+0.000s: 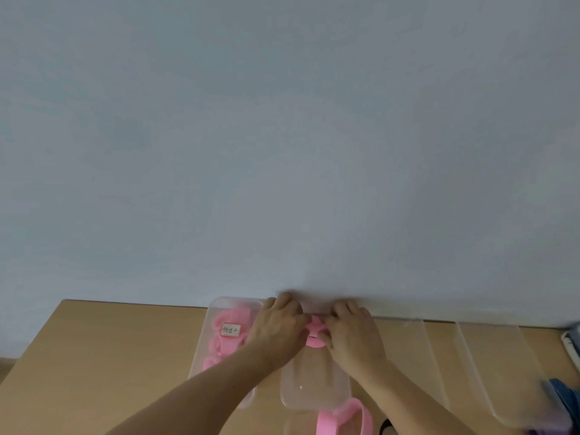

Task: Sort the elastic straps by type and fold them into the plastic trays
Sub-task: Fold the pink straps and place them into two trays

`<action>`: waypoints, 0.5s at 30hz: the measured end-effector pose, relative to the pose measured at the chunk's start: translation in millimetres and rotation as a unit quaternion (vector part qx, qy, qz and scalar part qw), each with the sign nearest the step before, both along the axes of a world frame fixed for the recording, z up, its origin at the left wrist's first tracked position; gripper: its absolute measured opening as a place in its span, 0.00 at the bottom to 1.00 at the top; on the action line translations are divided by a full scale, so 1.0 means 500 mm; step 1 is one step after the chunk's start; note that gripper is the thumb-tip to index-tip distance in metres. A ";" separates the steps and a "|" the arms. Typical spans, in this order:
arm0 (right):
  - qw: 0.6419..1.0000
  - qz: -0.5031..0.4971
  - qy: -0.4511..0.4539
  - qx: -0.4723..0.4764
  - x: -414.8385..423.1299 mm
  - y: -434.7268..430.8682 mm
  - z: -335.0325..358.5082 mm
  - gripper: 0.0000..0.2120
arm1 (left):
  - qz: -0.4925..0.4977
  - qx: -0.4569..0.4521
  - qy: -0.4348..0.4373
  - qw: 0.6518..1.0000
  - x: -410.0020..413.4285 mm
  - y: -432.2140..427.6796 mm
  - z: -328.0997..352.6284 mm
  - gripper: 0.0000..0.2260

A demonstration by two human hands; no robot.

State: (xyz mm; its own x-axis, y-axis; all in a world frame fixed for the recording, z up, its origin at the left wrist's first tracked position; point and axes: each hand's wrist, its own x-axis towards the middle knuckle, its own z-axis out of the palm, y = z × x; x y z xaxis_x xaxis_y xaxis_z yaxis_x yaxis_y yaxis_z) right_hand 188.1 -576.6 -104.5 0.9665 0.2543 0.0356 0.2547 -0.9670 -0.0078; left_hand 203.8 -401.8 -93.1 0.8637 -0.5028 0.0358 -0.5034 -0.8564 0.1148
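Both my hands meet over the far end of a clear plastic tray (pixel 314 390) in the middle of the wooden table. My left hand (pixel 277 328) and my right hand (pixel 351 331) pinch a folded pink elastic strap (pixel 314 332) between them. To the left stands another clear tray (pixel 201 350) holding several folded pink straps (pixel 224 343) and a small white label (pixel 230 330). A loose pink strap (pixel 343 417) lies at the near end of the middle tray.
Two more clear trays (pixel 417 356) (pixel 502 372) lie to the right on the table (pixel 110 356). Blue fabric (pixel 561 397) shows at the right edge. A pale wall rises directly behind the table's far edge.
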 end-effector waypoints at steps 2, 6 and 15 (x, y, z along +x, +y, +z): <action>1.000 -0.010 -0.007 -0.005 0.001 0.006 0.006 0.11 | 0.012 -0.003 -0.007 1.000 0.001 -0.004 -0.004 0.07; 0.999 -0.025 -0.024 -0.026 0.008 0.017 0.020 0.17 | 0.005 0.009 -0.017 1.000 0.001 -0.005 -0.026 0.09; 0.999 -0.012 -0.036 -0.028 0.009 0.019 0.013 0.17 | -0.003 0.011 0.016 1.000 0.000 -0.003 -0.018 0.11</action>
